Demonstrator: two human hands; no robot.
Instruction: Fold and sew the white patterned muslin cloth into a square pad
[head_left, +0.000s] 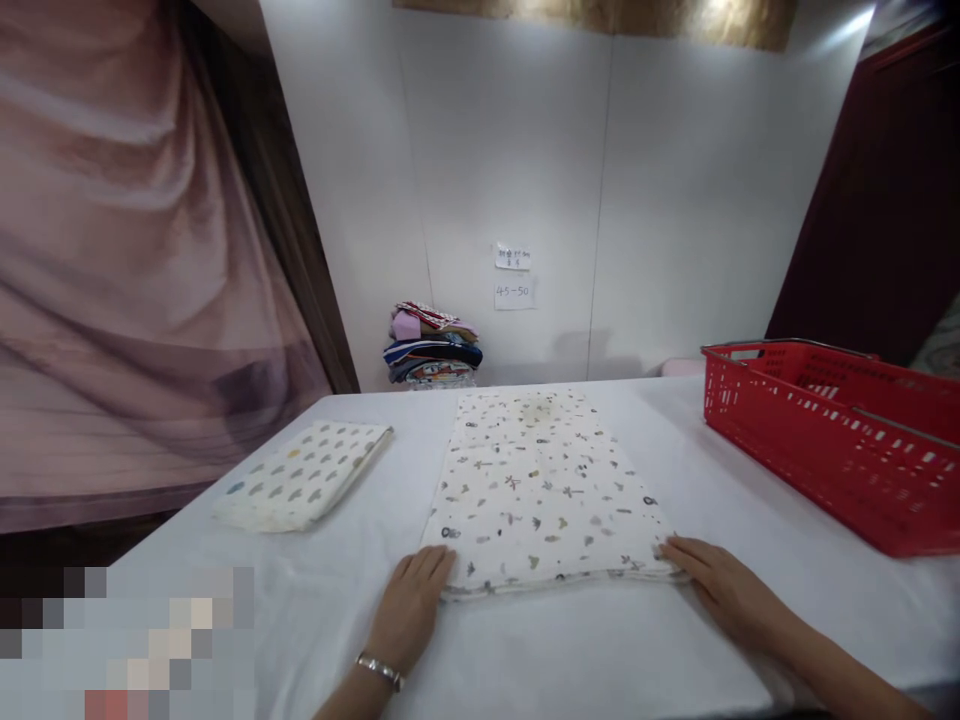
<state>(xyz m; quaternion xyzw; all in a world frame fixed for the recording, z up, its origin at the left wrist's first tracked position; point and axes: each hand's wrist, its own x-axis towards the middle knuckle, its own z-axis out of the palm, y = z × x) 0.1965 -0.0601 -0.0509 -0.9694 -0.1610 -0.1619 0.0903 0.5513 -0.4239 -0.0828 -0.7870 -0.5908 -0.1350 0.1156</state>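
Note:
A cream cloth [551, 480] with small grey, green and brown prints lies folded in a long rectangle, flat on the white table. My left hand [411, 605], with a silver bracelet at the wrist, is at its near left corner, fingers together on the edge. At the near right corner, the fingers of my right hand [716, 580] are closed over the edge. Both thumbs are hidden. Layered edges show along the near side of the cloth, between the hands. A faint yellowish patch marks its far end.
A smaller folded cloth [307, 475] with grey prints lies on the left of the white table [570, 650]. At the right stands a red plastic basket [832, 450]. Stacked folded fabrics [433, 350] sit beyond the far edge, near paper notes [514, 290] on the wall.

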